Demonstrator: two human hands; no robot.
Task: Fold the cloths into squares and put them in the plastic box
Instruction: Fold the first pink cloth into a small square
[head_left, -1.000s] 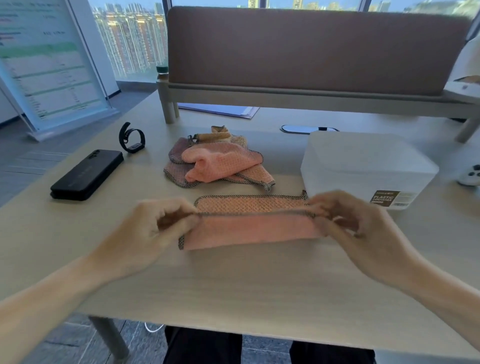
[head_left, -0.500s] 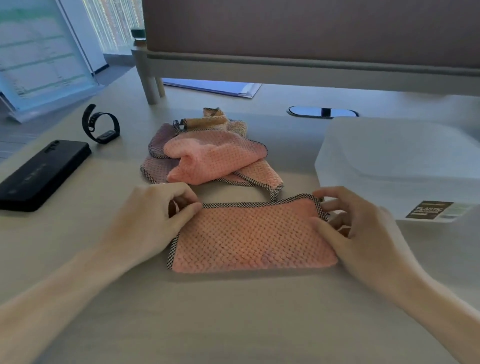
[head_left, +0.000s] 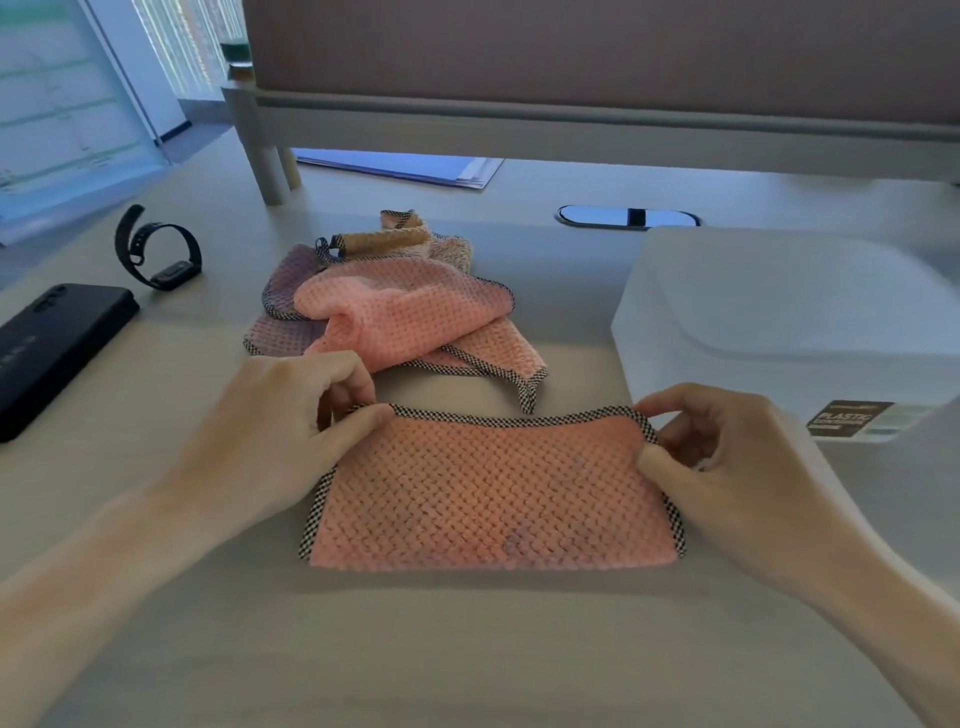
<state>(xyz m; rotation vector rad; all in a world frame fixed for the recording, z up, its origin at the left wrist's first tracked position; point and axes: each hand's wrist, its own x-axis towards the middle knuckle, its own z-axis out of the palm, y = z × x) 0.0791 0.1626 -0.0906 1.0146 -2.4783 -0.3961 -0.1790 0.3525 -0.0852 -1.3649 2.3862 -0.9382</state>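
A pink waffle cloth (head_left: 488, 493) with checked black-and-white trim lies folded in half on the table, a wide rectangle in front of me. My left hand (head_left: 280, 431) pinches its far left corner. My right hand (head_left: 727, 457) pinches its far right corner. Behind it sits a loose pile of cloths (head_left: 395, 306): pink on top, purple and beige beneath. The translucent white plastic box (head_left: 789, 322) stands at the right with its lid on and a brown label on its front.
A black phone (head_left: 57, 348) and a black wristband (head_left: 161, 254) lie at the left. A raised shelf with legs (head_left: 270, 156) spans the back, with papers (head_left: 405, 166) under it. A cable grommet (head_left: 628, 216) sits behind the box.
The raised top half of the cloth has been laid down flat over the lower half. Both hands still pinch the far corners. The camera has moved closer and tilted down.
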